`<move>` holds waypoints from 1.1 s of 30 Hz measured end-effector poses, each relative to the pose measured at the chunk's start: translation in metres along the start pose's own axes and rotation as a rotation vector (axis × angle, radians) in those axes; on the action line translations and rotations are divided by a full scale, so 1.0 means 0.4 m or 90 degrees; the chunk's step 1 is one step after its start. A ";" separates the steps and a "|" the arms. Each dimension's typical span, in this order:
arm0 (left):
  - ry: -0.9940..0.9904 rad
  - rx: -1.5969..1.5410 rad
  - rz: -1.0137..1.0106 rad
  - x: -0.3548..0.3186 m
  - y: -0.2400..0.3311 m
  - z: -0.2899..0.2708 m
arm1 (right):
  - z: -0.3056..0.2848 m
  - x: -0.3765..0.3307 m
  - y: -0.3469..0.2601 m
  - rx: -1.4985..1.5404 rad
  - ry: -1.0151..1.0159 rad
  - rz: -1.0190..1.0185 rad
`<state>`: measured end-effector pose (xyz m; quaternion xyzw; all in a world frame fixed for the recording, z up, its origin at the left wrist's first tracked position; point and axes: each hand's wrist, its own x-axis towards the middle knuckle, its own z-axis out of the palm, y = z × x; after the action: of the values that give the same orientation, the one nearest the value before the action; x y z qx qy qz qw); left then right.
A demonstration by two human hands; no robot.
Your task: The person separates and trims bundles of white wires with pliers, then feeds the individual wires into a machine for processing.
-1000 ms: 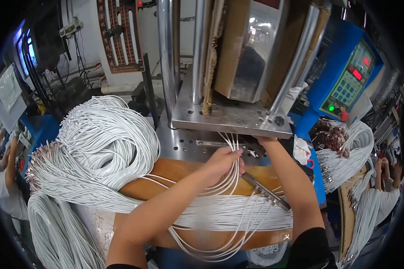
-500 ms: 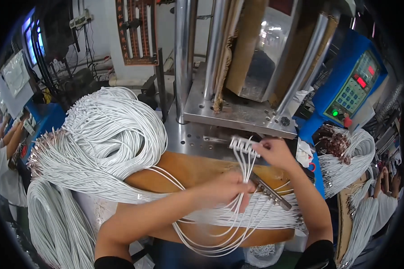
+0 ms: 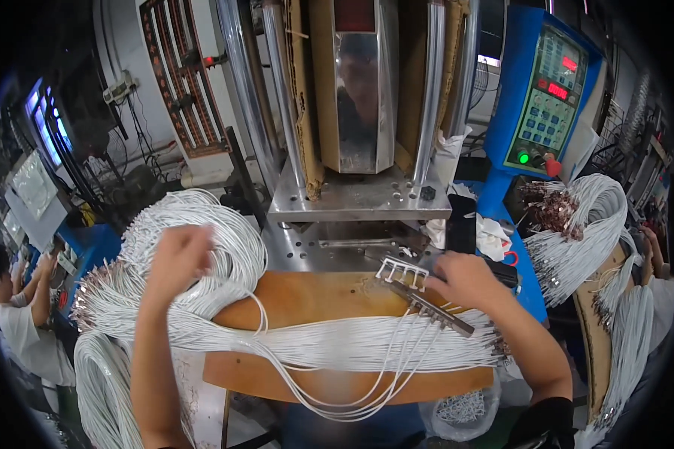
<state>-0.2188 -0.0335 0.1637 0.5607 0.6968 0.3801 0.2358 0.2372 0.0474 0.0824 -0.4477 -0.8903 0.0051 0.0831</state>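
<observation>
My right hand (image 3: 466,280) grips the right end of a white plastic strip (image 3: 401,274) with ladder-like gaps. The strip is held just above a slotted metal bar (image 3: 443,313), which lies slantwise over a flat spread of white cables (image 3: 329,343). Several loose cables (image 3: 382,382) loop below the bar and hang past the board's front edge. Off to the left, my left hand (image 3: 180,263) is raised in front of a large coil of white cables (image 3: 228,239). Motion smears its fingers, and nothing in them can be made out.
A brown board (image 3: 314,292) carries the cables. Behind it stands a press with a steel plate (image 3: 359,203) and upright posts. A blue control box (image 3: 550,97) is at right, near another cable bundle (image 3: 580,247). A plastic bag (image 3: 464,411) sits below. People work at both sides.
My left hand has let go of the cables under the strip and swung left to the coil. My right hand and the strip are lower, by the metal bar. The view has turned.
</observation>
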 end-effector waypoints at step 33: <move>-0.278 0.055 0.400 0.171 0.071 0.544 | 0.215 0.378 0.196 -0.090 0.127 0.043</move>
<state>-0.0552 0.0923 0.0623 0.8238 0.4402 0.2759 0.2268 0.1980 0.2206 0.0127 -0.4804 -0.8602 -0.0995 0.1394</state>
